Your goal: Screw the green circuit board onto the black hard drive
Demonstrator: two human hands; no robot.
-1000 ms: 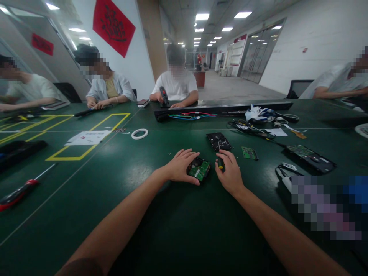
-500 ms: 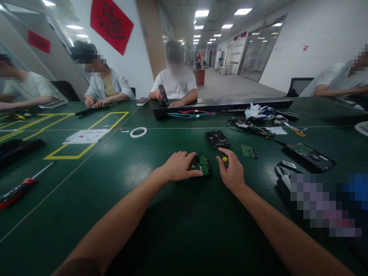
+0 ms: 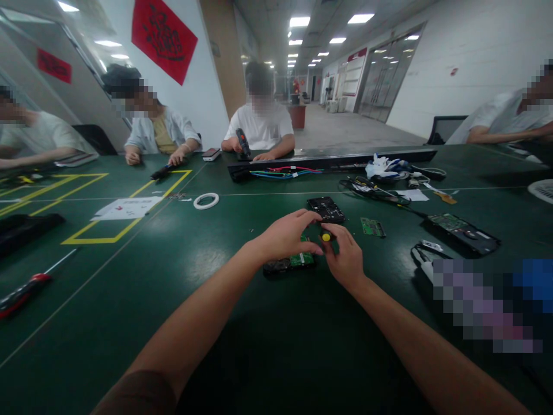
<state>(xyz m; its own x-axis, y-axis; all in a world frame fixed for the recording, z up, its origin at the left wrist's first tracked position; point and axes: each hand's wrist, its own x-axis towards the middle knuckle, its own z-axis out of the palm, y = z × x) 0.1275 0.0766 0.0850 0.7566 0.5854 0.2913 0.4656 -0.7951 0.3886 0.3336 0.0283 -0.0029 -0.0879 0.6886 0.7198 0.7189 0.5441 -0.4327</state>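
A hard drive with a green circuit board (image 3: 298, 262) lies on the table, partly covered by my left hand (image 3: 290, 233). That hand hovers over the drive, thumb and fingers apart in a curve, its tips close to my right hand (image 3: 345, 253). Between the right fingers and thumb is a small yellow-ended screwdriver (image 3: 326, 236); its blade cannot be seen. Just beyond the hands sits a second, black hard drive (image 3: 326, 209). Right of it lies a loose green circuit board (image 3: 372, 227).
Farther right are a larger black device with a circuit board (image 3: 464, 232), cables (image 3: 374, 190) and white gloves (image 3: 382, 167). A red-black screwdriver (image 3: 26, 291) lies at left, a white tape ring (image 3: 206, 200) ahead. A long black panel (image 3: 332, 162) spans the far side, where co-workers sit.
My left hand has lifted off the hard drive and moved right toward the screwdriver. My right hand has shifted slightly left. A co-worker at far left has moved a dark tool.
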